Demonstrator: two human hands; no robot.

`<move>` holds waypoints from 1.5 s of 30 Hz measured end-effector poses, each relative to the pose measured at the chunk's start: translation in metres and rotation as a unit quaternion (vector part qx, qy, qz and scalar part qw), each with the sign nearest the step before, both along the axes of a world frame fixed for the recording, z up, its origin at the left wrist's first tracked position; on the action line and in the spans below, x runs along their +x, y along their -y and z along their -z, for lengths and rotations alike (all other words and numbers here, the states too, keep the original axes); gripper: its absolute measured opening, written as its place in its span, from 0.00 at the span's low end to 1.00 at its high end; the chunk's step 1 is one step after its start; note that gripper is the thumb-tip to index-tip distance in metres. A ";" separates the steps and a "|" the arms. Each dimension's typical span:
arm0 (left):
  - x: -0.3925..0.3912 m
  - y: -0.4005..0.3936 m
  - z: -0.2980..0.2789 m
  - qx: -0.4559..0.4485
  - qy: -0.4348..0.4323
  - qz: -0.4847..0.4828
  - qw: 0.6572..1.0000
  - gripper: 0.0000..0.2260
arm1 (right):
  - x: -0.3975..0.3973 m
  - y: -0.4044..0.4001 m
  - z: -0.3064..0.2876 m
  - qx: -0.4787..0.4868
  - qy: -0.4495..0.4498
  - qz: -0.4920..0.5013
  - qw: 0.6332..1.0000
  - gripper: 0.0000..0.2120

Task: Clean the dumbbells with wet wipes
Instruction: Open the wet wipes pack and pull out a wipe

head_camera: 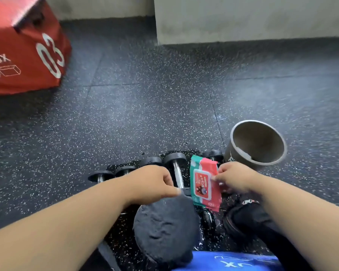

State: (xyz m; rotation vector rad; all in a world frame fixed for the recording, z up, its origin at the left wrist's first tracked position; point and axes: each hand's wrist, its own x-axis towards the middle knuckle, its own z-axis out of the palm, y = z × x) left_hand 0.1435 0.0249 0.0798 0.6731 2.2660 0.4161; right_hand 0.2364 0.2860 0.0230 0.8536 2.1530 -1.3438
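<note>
Several black dumbbells [174,163] with chrome handles lie side by side on the speckled rubber floor just in front of me. A green and red pack of wet wipes [203,182] stands tilted over the right-hand dumbbells. My right hand [237,180] grips the pack at its right edge, fingers at the flap. My left hand [151,182] hovers over the dumbbell row with fingers curled; whether it holds anything is hidden. My knee in dark fabric [164,227] covers the near ends of the dumbbells.
A round brown bin [258,143] stands tipped toward me right of the dumbbells. A red plyo box [24,55] marked 03 sits at far left. A grey concrete wall base [243,20] runs along the back. A black shoe [243,218] is at lower right.
</note>
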 end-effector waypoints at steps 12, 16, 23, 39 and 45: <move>0.049 -0.027 -0.002 0.180 -0.065 -0.050 0.980 0.25 | 0.070 0.048 -0.072 -0.220 -0.175 0.132 0.950 0.01; 0.050 -0.025 0.006 0.228 0.016 -0.077 0.971 0.23 | 0.072 0.050 -0.069 -0.221 -0.198 0.120 0.947 0.02; 0.025 -0.015 0.002 0.259 0.130 -0.094 0.952 0.17 | 0.058 0.059 -0.070 -0.285 -0.218 0.127 0.925 0.06; -0.011 -0.003 -0.007 0.345 0.245 -0.203 0.883 0.08 | 0.041 0.062 -0.052 -0.294 -0.194 0.244 0.904 0.03; -0.007 -0.002 0.000 0.235 -0.128 -0.121 0.956 0.21 | 0.042 0.066 -0.051 -0.253 -0.213 0.217 0.919 0.02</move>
